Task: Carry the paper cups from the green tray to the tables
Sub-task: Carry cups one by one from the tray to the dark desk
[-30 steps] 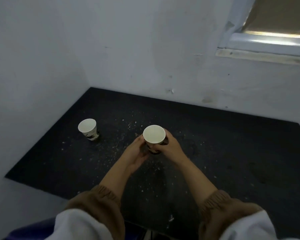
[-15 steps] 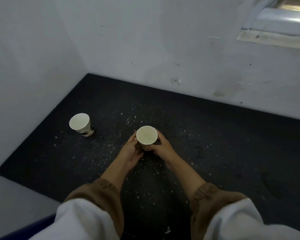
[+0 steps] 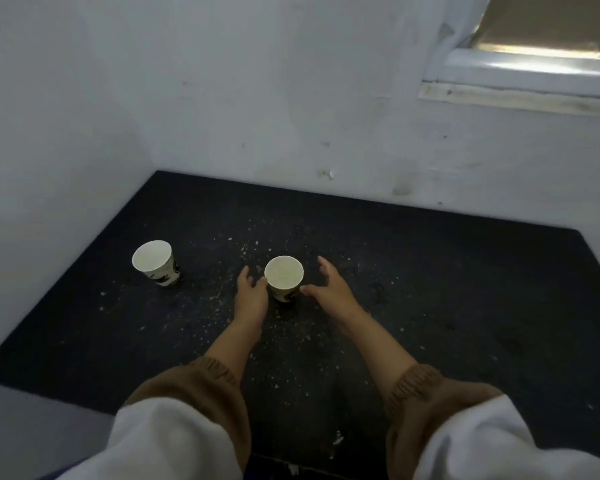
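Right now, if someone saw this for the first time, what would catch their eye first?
Two pale paper cups stand out on the dark speckled tabletop. The centre cup sits upright between open hands, the left hand right beside it, the right hand slightly apart. The other cup stands farther left near the white wall, and a bright window glows at upper right.

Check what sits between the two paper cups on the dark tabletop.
Head view: mostly bare, speckled tabletop. Only the left hand lies in that stretch, right beside the centre cup. Nothing else up to the left cup.
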